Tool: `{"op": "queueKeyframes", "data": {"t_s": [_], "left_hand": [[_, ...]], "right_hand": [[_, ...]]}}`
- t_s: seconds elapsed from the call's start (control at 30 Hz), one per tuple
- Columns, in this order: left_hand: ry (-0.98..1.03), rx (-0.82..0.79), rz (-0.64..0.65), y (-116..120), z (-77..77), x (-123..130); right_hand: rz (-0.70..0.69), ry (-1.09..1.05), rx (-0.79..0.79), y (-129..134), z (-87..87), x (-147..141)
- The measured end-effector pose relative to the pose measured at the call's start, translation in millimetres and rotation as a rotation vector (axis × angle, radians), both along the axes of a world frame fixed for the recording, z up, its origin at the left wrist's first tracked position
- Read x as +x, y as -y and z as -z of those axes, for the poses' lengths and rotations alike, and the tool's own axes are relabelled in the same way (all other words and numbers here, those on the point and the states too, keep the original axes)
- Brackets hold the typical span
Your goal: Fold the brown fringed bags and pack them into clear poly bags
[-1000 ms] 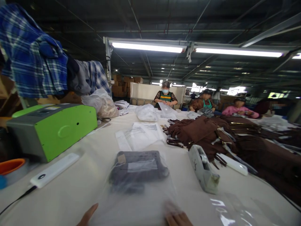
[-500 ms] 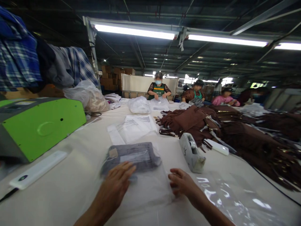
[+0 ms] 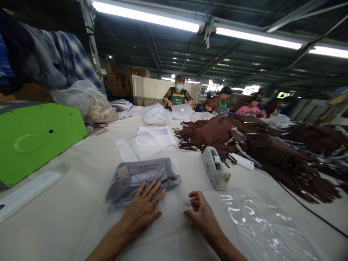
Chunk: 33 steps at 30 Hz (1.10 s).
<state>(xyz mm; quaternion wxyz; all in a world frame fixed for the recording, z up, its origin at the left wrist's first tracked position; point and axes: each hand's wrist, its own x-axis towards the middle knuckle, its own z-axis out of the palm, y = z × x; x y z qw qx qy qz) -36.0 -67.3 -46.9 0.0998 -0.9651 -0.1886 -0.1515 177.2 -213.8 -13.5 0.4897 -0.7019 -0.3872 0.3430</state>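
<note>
A dark grey folded item with a small tan tag lies inside a translucent plastic bag on the white table. My left hand rests flat on the bag at the item's lower edge, fingers spread. At the bag's right edge is my right hand, its fingers curled with thumb and forefinger near each other; whether they pinch the plastic is too unclear to tell. A grey tape dispenser stands beyond my right hand.
Clear plastic bags lie at the right. Brown fringed bags are heaped behind the dispenser. White printed bags lie ahead. A green machine stands left. Several people sit or stand across the table, one in a green apron.
My left hand has come down flat with its fingers spread. My right hand has drawn in to the bag's edge and curled more. The whole view has shifted slightly.
</note>
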Motion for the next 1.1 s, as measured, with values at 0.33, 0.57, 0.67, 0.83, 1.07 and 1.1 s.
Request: {"op": "queueKeyframes", "data": {"t_s": [0.33,0.57,0.67,0.83,1.07,1.1], "left_hand": [[-0.01,-0.085,-0.004,2,7.0,-2],[0.009,-0.065,-0.003,12,-9.9,2],[0.131,0.017,-0.022,25,-28.9,-20],[0.34,-0.04,-0.098,50,-34.8,-99],[0.187,-0.181,-0.036,76,-13.5,-64],[0.155,-0.213,-0.032,77,-9.9,-46]], "right_hand": [[-0.274,0.043,-0.202,50,3.3,17],[-0.408,0.862,0.033,57,-16.5,56],[-0.584,1.207,0.249,39,-13.4,59],[-0.732,1.348,0.495,17,-1.9,58],[-0.762,1.045,0.583,13,-3.7,44],[-0.749,0.984,0.565,13,-3.3,43]]}}
